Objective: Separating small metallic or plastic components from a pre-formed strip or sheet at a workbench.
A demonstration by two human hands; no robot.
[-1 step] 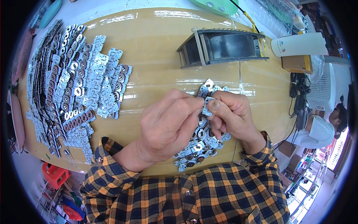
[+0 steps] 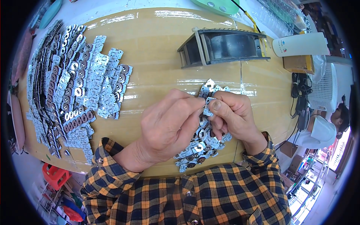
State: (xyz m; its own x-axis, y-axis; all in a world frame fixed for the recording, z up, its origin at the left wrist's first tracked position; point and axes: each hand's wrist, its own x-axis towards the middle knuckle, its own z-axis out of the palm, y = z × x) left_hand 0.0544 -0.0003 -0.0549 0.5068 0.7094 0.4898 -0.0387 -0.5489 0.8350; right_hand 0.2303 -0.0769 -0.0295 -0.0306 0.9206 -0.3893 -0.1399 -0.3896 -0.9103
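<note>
Between the thumb and curled fingers of my right hand (image 2: 234, 112) is a small pale circuit board (image 2: 208, 106), held near the middle of the table. My left hand (image 2: 170, 125) is closed in a pinch, its fingertips meeting at the board's left edge. Whatever lies within that pinch is hidden by the fingers. Beneath and behind both hands spreads a loose pile of similar small boards (image 2: 200, 146), some bearing round dark or silvery parts. Part of this pile is covered by my hands.
Long rows of joined circuit boards (image 2: 71, 78) lie stacked on the left of the brown table (image 2: 153, 48). A black frame-like holder (image 2: 228, 47) stands at the back. Right of it are a white cylinder (image 2: 300, 45), a small box (image 2: 299, 63) and black cables (image 2: 300, 93). Another person sits far right.
</note>
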